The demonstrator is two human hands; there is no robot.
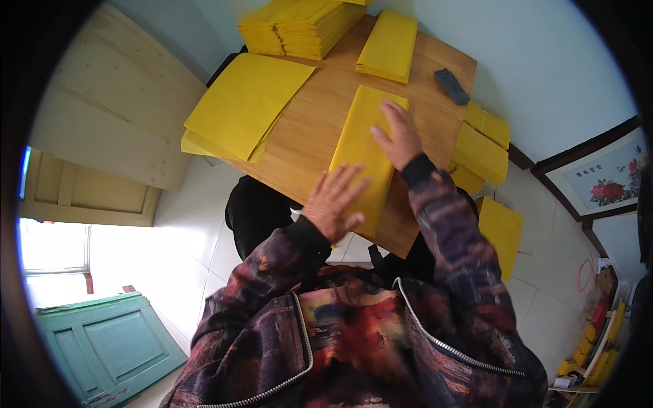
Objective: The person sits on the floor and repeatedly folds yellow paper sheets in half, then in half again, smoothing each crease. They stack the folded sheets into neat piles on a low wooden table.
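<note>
The folded yellow paper lies lengthwise on the wooden tabletop, its near end at the near edge. The left hand is at its near left side, palm down, fingers spread apart and slightly blurred; contact cannot be confirmed. The right hand is over its far right side, fingers close together, thumb apart from them; neither hand grips the paper. To the left lie flat yellow sheets, overlapping the tabletop's left edge. At the far left stands a thick yellow stack; at the far side, a folded yellow stack. A dark grey object lies near the right edge. Yellow bundles sit beyond that edge, lower down
</note>
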